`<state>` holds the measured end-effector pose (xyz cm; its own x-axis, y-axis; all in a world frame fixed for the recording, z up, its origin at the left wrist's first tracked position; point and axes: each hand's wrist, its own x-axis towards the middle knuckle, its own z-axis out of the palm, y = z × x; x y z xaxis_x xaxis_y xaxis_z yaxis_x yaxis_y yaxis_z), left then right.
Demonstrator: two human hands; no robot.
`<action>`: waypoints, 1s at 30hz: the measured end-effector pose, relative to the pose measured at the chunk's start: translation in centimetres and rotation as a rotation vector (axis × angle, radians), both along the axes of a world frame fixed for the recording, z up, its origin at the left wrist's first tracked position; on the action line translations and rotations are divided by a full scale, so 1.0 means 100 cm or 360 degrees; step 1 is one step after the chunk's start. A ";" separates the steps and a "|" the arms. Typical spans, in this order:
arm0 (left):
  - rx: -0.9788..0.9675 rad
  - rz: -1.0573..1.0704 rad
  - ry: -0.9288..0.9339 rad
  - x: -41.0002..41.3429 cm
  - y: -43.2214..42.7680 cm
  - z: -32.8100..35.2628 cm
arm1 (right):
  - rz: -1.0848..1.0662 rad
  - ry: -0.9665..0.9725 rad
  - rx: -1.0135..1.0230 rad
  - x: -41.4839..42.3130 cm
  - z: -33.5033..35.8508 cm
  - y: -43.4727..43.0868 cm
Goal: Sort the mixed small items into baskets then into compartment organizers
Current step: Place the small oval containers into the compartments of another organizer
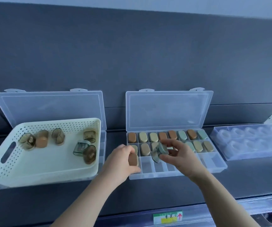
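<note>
**Sorting station: basket, open organizer, both hands at work**

Counter [164, 189]: dark, carrying all items.
Basket [6, 167]: white, perforated, at left, resting tilted on an open clear box [50, 105]; several small brown and tinted cases [42, 141] lay scattered inside.
Organizer [213, 163]: clear, lid raised, at centre; far row and part of middle row filled with brown, beige and green cases; most of the near row empty.
Left hand [123, 163]: closed around a brown case [133, 159] over the near-left compartment.
Right hand [179, 154]: fingers pinching a tinted clear cover [159, 153] above the middle row.
Clear tray [253, 143]: far right.
</note>
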<state>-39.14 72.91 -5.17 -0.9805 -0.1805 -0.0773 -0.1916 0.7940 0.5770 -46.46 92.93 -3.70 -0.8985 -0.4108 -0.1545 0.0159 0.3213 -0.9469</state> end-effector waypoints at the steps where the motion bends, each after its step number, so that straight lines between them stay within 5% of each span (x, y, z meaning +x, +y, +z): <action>1: -0.0028 0.0016 -0.0025 -0.002 0.002 -0.004 | 0.0025 0.0028 0.0032 -0.002 -0.003 0.001; 20: 0.0146 0.0147 0.0048 0.013 0.003 -0.024 | 0.0658 0.0791 0.0886 -0.007 -0.034 -0.027; 30: 0.0130 0.0244 0.0417 0.044 -0.027 0.034 | 0.0578 0.0917 0.0686 -0.004 -0.008 -0.047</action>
